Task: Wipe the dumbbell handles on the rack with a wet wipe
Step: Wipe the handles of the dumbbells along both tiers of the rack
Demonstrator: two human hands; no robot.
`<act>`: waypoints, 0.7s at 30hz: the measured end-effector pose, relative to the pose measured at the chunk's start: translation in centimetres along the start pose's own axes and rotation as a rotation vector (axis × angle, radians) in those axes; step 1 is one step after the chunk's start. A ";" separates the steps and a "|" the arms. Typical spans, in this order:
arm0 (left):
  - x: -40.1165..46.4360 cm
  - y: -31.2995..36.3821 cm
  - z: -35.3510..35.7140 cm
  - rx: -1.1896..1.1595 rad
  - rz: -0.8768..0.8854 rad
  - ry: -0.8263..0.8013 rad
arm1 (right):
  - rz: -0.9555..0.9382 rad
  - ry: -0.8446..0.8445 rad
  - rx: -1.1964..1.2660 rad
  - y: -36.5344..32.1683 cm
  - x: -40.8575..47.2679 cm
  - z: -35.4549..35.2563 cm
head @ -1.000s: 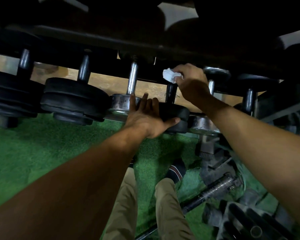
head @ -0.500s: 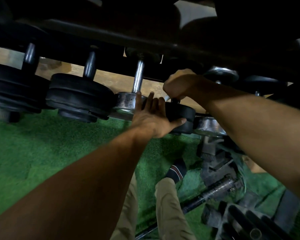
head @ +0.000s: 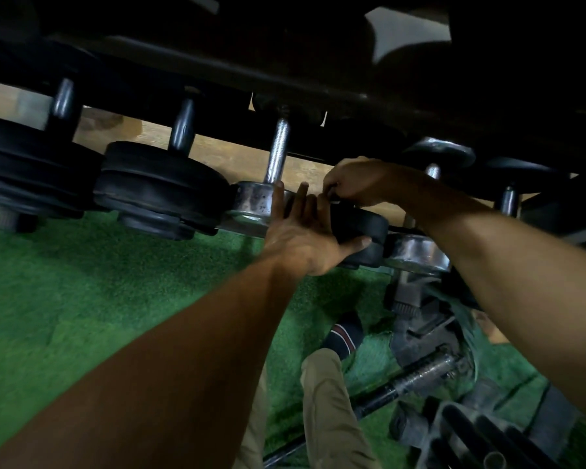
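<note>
Head view, looking down along both forearms to a low dumbbell rack. Left hand flat and spread against the near face of a black dumbbell, fingers straight and pointing up, thumb stretched out to the right along the weight's lower edge; nothing gripped. Right hand just above and behind that black weight, knuckles toward the camera, fingers curled tightly inward at the spot where the handle of this dumbbell meets its weight. Handle itself hidden under the fist. Wet wipe not visible anywhere, so impossible to say whether it sits inside the curled fingers; only a tight curl around something at the handle position.

Left of the hands, a chrome dumbbell touching the left fingertips, its knurled silver handle rising upright toward the dark rack beam. Further left, two large black rubber dumbbells side by side, each with a dark shiny handle leaning up into the rack. Right of the black weight, another chrome weight, partly covered by the right forearm, and more dark weights beyond it under the beam.

Below: green turf floor, beige trouser legs, a dark sock with red and white stripes, a bare bar lying on the turf, and loose black plates at the lower right. Pale wooden board behind the handles.
</note>
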State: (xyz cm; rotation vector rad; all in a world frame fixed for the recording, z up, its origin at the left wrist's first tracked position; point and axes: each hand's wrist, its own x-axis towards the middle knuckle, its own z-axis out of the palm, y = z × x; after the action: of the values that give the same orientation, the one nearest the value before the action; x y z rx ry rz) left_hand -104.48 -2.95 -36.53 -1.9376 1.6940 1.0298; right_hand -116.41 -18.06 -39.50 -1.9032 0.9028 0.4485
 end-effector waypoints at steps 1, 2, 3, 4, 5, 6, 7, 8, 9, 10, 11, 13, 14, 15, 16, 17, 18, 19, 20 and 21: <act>0.0 0.0 0.0 -0.004 0.004 0.000 | 0.023 -0.006 0.045 -0.2 -0.2 -0.1; -0.1 0.0 0.0 -0.005 0.007 -0.006 | 0.042 -0.025 0.061 -0.4 -0.7 -0.2; -0.1 0.0 -0.1 0.001 0.008 -0.016 | 0.052 -0.047 0.090 -0.7 -1.2 -0.5; -0.1 0.1 -0.1 0.011 0.007 -0.028 | 0.077 -0.031 0.165 -0.3 -1.8 -0.8; -0.1 0.1 -0.1 0.020 0.006 -0.038 | 0.129 0.009 0.305 0.1 -2.3 -1.3; -0.1 0.1 -0.2 0.023 0.005 -0.044 | 0.186 0.077 0.427 0.9 -2.8 -1.9; -0.1 0.1 -0.2 0.022 0.005 -0.047 | 0.238 0.139 0.516 2.0 -3.2 -2.4; -0.1 0.1 -0.3 0.019 0.006 -0.049 | 0.284 0.194 0.550 2.8 -3.5 -2.6; -0.1 0.1 -0.3 0.016 0.008 -0.051 | 0.323 0.239 0.559 3.4 -3.7 -2.6; -0.1 0.1 -0.3 0.016 0.010 -0.052 | 0.365 0.279 0.552 3.8 -3.5 -2.4; -0.1 0.1 -0.3 0.019 0.011 -0.053 | 0.406 0.306 0.556 4.1 -3.2 -2.0; -0.1 0.0 -0.2 0.026 0.008 -0.054 | 0.473 0.299 0.566 3.7 -2.6 -1.0; -0.1 0.1 -0.2 0.029 0.007 -0.058 | 0.492 0.274 0.570 3.4 -2.2 -0.3; -0.2 0.1 -0.3 0.031 0.005 -0.060 | 0.508 0.248 0.586 3.1 -1.8 0.4; -0.1 0.1 -0.2 0.029 0.004 -0.059 | 0.531 0.225 0.609 2.8 -1.6 1.1; -0.1 0.1 -0.2 0.025 0.002 -0.055 | 0.556 0.214 0.645 2.4 -1.3 1.7; -0.1 0.1 -0.1 0.023 0.001 -0.049 | 0.584 0.205 0.673 2.2 -1.0 2.1; 0.0 0.1 0.0 0.025 0.001 -0.042 | 0.611 0.208 0.702 2.2 -0.8 2.3; 0.1 0.1 0.1 0.032 0.001 -0.036 | 0.648 0.221 0.755 2.1 -0.6 2.5; 0.2 0.0 0.2 0.038 0.000 -0.033 | 0.675 0.244 0.848 2.1 -0.5 2.5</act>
State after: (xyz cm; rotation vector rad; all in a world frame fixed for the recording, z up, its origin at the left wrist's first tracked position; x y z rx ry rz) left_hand -104.57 -2.95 -36.74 -1.8871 1.6829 1.0169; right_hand -118.12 -16.31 -41.66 -0.8604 1.5939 0.1587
